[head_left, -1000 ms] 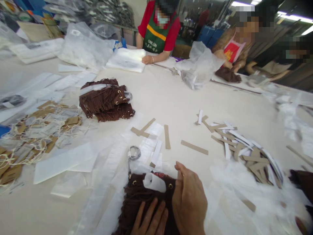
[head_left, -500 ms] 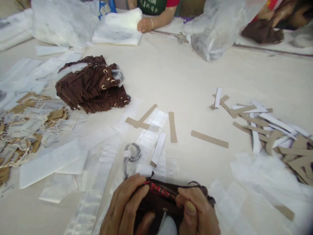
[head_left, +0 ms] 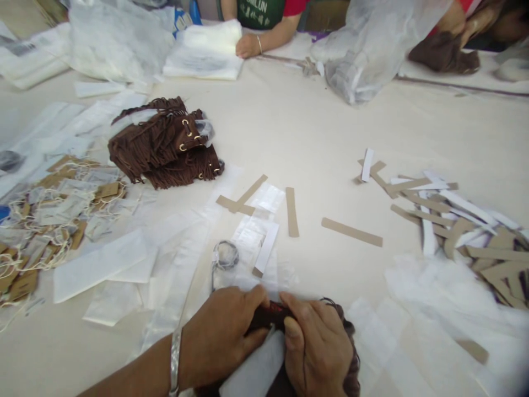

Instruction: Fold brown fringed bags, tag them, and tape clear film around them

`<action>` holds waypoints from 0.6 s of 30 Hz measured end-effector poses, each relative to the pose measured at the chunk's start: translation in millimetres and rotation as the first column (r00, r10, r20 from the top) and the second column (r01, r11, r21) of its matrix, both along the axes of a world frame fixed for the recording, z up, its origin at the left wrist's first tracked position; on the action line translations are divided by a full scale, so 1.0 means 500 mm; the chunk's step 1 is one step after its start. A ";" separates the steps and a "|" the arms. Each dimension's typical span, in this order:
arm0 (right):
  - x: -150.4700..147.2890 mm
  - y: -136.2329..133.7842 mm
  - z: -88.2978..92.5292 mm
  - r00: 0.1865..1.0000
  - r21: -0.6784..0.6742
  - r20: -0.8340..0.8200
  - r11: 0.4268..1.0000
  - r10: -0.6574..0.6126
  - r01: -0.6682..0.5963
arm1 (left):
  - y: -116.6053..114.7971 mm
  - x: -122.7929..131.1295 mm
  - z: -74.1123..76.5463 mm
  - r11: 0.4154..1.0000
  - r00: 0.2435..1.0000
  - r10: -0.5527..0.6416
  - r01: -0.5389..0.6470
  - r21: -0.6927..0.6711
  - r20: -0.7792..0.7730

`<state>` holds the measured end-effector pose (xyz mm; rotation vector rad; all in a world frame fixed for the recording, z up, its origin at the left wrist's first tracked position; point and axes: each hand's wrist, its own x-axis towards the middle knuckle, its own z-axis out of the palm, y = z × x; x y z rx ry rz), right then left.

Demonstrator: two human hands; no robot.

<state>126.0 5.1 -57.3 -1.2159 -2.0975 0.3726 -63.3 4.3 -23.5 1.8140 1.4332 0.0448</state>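
Where half a second ago the mouth of the brown bag (head_left: 270, 315) was spread, with much red patterned lining showing, you now have your two hands drawn close together over it and only a sliver of red left between them. Your left hand (head_left: 221, 333) pinches the rim, thumb below, fingers over the top; its wrist, with a silvery bracelet (head_left: 175, 361), has come into view. Your right hand (head_left: 320, 344) grips the same rim just beside it, fingertips curled in, thumb against the near face. Neither is empty. The bag is at the lower middle of the table, close to you, mostly covered by your hands; dark fringe shows past your right one.

Below the rim a pale wrapped piece (head_left: 256, 366) slants across the near face, now more exposed; you do not appear to grip it, though its lower end runs out of frame. Reading of the change: your handling has narrowed to a short stretch of the bag's edge.

Beyond your left hand, a coiled dark cord (head_left: 226, 255) lies on the table near a white strip (head_left: 266, 248). Farther off, left: stacked fringed bags (head_left: 165, 143).
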 end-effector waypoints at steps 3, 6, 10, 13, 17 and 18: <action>0.002 -0.003 0.001 0.999 -0.020 -0.049 1.000 0.014 -0.015 | -0.011 0.004 -0.002 0.998 0.999 0.033 -0.034 0.057 0.027; 0.002 -0.002 0.002 0.988 0.009 -0.128 0.996 0.088 -0.088 | -0.031 0.011 -0.002 0.994 0.999 -0.039 0.040 0.098 -0.013; 0.001 -0.001 0.005 0.981 0.025 -0.124 0.989 0.148 -0.146 | -0.039 0.013 0.010 0.990 0.998 -0.057 0.057 0.127 -0.006; 0.004 -0.004 0.006 0.987 0.020 -0.096 0.991 0.131 -0.130 | -0.029 0.006 0.018 0.989 0.996 -0.065 0.056 0.138 0.066; -0.001 -0.007 0.004 0.986 0.029 -0.075 0.988 0.151 -0.149 | -0.018 -0.003 0.008 0.986 0.990 -0.115 0.103 0.130 0.084; -0.005 -0.006 0.003 0.988 0.021 -0.040 0.989 0.146 -0.145 | -0.015 -0.002 0.003 0.985 0.991 -0.123 0.114 0.127 0.061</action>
